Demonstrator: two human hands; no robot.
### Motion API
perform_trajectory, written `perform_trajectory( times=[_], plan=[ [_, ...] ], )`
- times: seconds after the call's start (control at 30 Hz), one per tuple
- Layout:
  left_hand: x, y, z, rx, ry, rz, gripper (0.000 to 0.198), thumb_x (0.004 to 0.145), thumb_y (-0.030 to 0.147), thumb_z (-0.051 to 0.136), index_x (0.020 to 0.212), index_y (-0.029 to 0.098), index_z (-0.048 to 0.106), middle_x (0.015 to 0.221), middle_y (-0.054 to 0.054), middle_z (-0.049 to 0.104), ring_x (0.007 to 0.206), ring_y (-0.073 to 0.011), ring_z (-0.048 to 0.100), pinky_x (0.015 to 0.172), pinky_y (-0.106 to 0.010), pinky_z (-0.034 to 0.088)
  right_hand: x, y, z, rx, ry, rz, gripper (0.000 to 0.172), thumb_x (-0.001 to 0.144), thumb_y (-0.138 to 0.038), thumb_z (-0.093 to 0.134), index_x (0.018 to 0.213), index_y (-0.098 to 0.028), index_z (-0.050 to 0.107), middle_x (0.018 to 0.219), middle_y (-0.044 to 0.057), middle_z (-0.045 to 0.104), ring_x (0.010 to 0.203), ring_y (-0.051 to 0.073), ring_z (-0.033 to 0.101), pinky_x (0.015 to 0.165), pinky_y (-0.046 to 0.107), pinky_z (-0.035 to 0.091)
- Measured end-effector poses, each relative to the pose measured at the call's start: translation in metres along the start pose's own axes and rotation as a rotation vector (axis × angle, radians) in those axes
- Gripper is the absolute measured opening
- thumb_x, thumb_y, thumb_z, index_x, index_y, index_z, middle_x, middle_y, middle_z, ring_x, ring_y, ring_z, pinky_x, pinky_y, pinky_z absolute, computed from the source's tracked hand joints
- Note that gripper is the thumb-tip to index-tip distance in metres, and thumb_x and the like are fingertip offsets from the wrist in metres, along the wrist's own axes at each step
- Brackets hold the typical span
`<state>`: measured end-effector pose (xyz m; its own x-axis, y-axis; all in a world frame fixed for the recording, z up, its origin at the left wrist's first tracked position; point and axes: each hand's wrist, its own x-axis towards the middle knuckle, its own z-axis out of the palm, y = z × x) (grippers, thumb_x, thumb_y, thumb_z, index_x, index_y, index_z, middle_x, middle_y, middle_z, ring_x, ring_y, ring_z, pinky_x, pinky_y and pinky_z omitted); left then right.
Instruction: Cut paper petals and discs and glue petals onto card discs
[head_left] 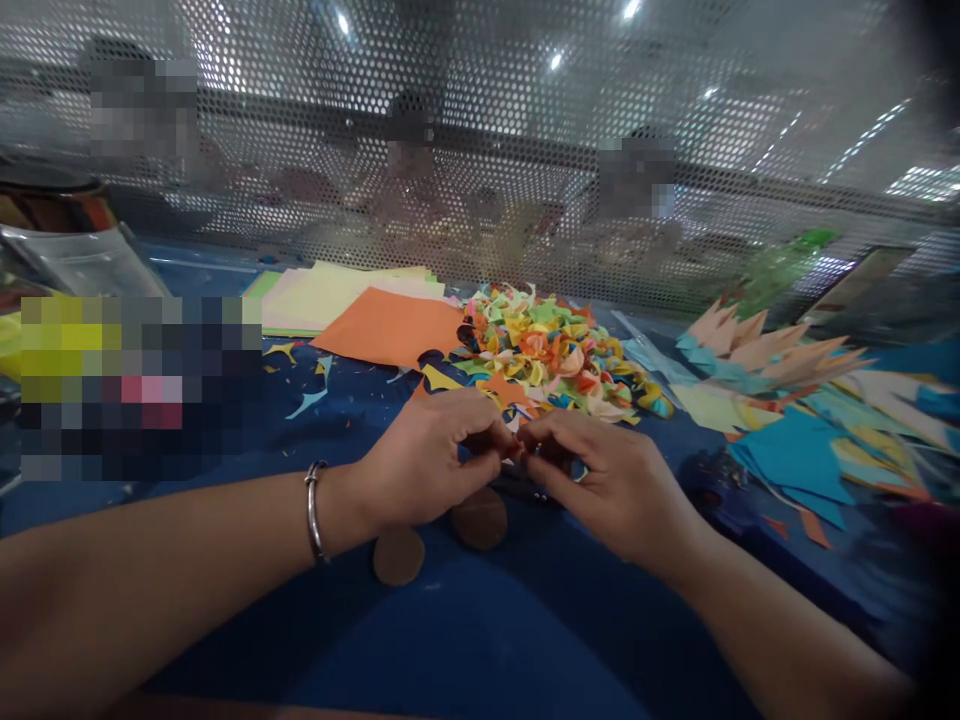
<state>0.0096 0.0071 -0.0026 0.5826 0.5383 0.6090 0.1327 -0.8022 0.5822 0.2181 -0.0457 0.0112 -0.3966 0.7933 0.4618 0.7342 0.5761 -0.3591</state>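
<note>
Fingertips of my left hand point(442, 445) and my right hand point(600, 465) meet in a pinch over the blue table point(487, 640). Between them is something small and reddish, too tiny and blurred to name. Just beyond my fingers lies a heap of small folded and cut paper pieces point(544, 345) in orange, yellow, green and pink. Two brown discs rest below my hands: a round disc point(480, 520) partly under my left hand, and another disc point(399, 556) nearer my left wrist. A silver bangle point(313, 510) circles that wrist.
Orange paper point(394, 328) and a stack of pale sheets point(300, 300) lie behind my left hand, with scraps point(311, 390) nearby. To the right are blue paper pieces point(795, 460) and pointed peach paper shapes point(765, 350). A perforated metal screen point(495, 190) stands behind, people beyond it.
</note>
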Motion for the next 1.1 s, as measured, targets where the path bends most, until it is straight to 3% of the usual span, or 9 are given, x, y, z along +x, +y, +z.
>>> perform_trajectory(
  times=[0.6, 0.87, 1.1],
  plan=[
    [-0.0029, 0.0046, 0.0019, -0.09, -0.017, -0.213, 0.015, 0.077, 0.006, 0.058, 0.077, 0.016, 0.07, 0.074, -0.001, 0.072, 0.071, -0.0096, 0.066, 0.066, -0.02, 0.05, 0.0012, -0.0009, 0.0028, 0.108, -0.094, -0.018, 0.016, 0.097, -0.016, 0.053, 0.084, -0.021, 0.059, 0.07, -0.001, 0.064, 0.06, 0.011, 0.058, 0.056, 0.022, 0.044],
    [-0.0009, 0.0002, 0.0005, -0.075, -0.087, -0.17, 0.016, 0.074, 0.002, 0.058, 0.074, 0.016, 0.065, 0.075, 0.0, 0.07, 0.072, -0.0095, 0.064, 0.069, -0.02, 0.05, 0.0024, 0.0032, 0.0049, 0.12, -0.143, 0.008, 0.016, 0.096, -0.015, 0.052, 0.083, -0.021, 0.059, 0.072, 0.0, 0.066, 0.062, 0.012, 0.061, 0.058, 0.023, 0.046],
    [-0.0009, 0.005, 0.0017, -0.075, -0.055, -0.174, 0.015, 0.076, 0.004, 0.056, 0.073, 0.017, 0.063, 0.074, 0.001, 0.067, 0.071, -0.0097, 0.061, 0.067, -0.022, 0.048, 0.0009, 0.0027, 0.0038, 0.107, -0.151, 0.02, 0.016, 0.097, -0.018, 0.051, 0.083, -0.021, 0.058, 0.072, 0.0, 0.065, 0.061, 0.012, 0.058, 0.056, 0.023, 0.044]
  ],
)
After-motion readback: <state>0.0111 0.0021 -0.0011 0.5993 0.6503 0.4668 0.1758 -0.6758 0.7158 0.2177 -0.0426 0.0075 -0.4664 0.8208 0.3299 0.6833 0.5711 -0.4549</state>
